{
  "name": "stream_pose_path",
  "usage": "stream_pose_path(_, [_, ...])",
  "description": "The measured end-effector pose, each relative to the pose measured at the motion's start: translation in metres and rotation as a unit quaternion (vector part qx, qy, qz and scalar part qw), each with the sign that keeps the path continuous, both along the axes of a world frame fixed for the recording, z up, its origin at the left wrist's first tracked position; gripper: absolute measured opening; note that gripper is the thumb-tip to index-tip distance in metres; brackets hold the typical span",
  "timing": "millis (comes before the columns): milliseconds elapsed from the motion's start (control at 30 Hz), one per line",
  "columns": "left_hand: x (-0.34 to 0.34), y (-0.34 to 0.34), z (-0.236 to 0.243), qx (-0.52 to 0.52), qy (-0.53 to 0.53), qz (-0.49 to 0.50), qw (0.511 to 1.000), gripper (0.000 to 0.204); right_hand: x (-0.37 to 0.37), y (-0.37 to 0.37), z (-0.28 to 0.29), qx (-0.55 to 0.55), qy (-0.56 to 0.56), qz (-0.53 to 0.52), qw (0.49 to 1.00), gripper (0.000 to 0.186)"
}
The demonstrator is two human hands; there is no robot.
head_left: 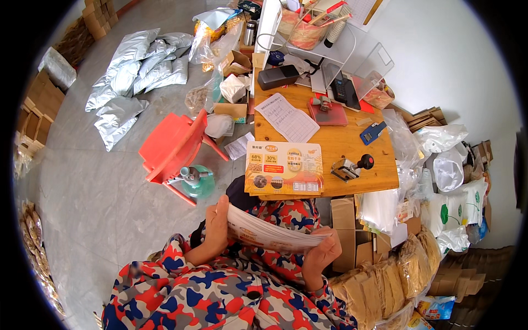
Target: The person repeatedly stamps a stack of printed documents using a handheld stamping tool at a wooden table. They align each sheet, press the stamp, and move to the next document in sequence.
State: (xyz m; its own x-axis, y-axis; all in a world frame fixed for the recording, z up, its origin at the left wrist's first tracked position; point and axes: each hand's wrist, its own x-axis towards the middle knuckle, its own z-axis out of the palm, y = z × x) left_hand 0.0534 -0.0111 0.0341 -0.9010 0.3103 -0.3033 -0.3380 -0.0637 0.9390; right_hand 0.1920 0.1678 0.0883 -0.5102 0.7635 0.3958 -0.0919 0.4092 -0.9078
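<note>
A thick stack of printed sheets (269,230) is held over my lap, bowed along its length. My left hand (216,224) grips one end, thumb up along the edge. At the other end my right hand (323,252) is closed round the corner. Beyond the stack, a pile of orange and yellow printed sheets (284,168) lies on the near left part of the wooden table (363,187). To its right stands a self-inking stamp (352,166) with a black knob and metal frame.
Further back on the table are a handwritten form (287,118), a red ink pad (328,114), a blue clip-like object (373,133) and a black box (278,77). A red plastic stool (173,146) and a green spray bottle (198,181) stand on the left. Wrapped brown bundles (379,289) lie at right.
</note>
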Motion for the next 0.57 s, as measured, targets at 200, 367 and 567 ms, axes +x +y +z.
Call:
stream_pose_path(200, [-0.013,-0.003,0.000,0.085,-0.264,-0.051,0.959,0.052,0.012,0.014,-0.054,-0.118,-0.152,0.043,0.980,0.048])
stream_pose_path(367, [-0.021,-0.010,-0.016,0.099,-0.301,-0.086,0.945,0.049,0.008,0.019,-0.030,-0.090,-0.351,0.082,0.928,0.041])
stream_pose_path(567, [-0.020,-0.021,-0.095,0.011,-0.160,-0.196,0.967,0.075,0.011,0.026,-0.029,-0.092,-0.353,0.041,0.930,0.048])
